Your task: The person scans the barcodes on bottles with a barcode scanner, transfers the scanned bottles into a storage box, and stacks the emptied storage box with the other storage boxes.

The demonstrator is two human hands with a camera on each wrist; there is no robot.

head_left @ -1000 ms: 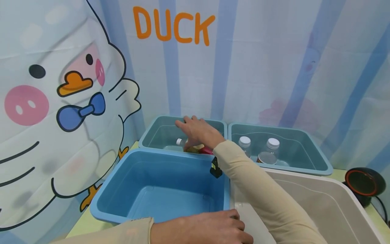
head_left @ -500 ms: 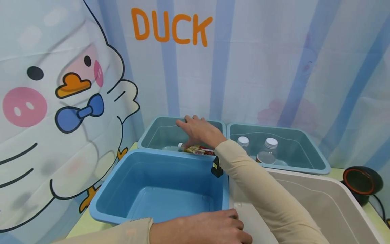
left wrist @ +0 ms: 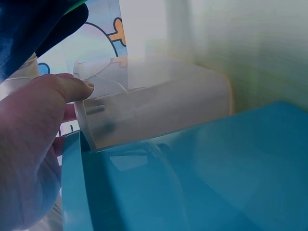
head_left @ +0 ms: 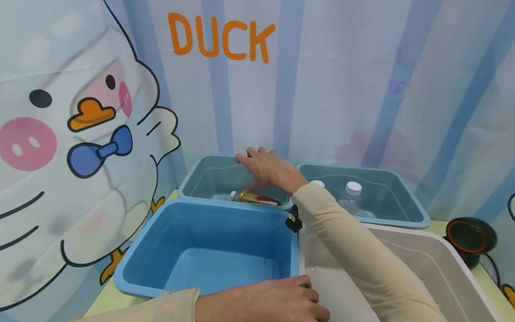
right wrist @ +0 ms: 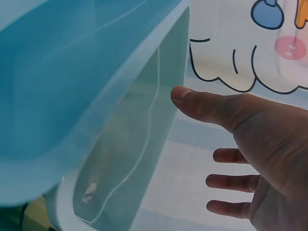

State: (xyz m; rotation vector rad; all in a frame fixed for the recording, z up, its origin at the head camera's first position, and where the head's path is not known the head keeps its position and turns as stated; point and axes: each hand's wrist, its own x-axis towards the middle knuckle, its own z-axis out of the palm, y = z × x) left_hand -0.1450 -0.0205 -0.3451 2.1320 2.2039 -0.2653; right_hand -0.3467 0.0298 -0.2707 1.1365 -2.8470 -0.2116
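Observation:
My right hand (head_left: 260, 166) hovers open over the back left teal bin (head_left: 193, 181), fingers spread and holding nothing. A small bottle (head_left: 253, 197) with amber liquid, a red label and a white cap lies on its side in that bin, just below the hand. In the right wrist view the right hand (right wrist: 202, 139) is empty beside the teal bin's wall (right wrist: 139, 139). My left hand (head_left: 265, 304) grips the near left rim of the white bin (head_left: 442, 250). In the left wrist view its thumb (left wrist: 72, 89) presses on the white bin's rim (left wrist: 159, 106), next to the blue bin (left wrist: 216, 183).
An empty blue bin (head_left: 141, 255) stands front left. A second teal bin (head_left: 406, 201) at the back right holds two clear bottles with white caps (head_left: 352, 190). A black round device with an orange ring (head_left: 468, 239) sits at the far right. A duck-print curtain closes the back.
The bottle has gone from tilted under my right hand to lying flat in the teal bin, and the hand has lifted slightly off it. My left hand has stayed put.

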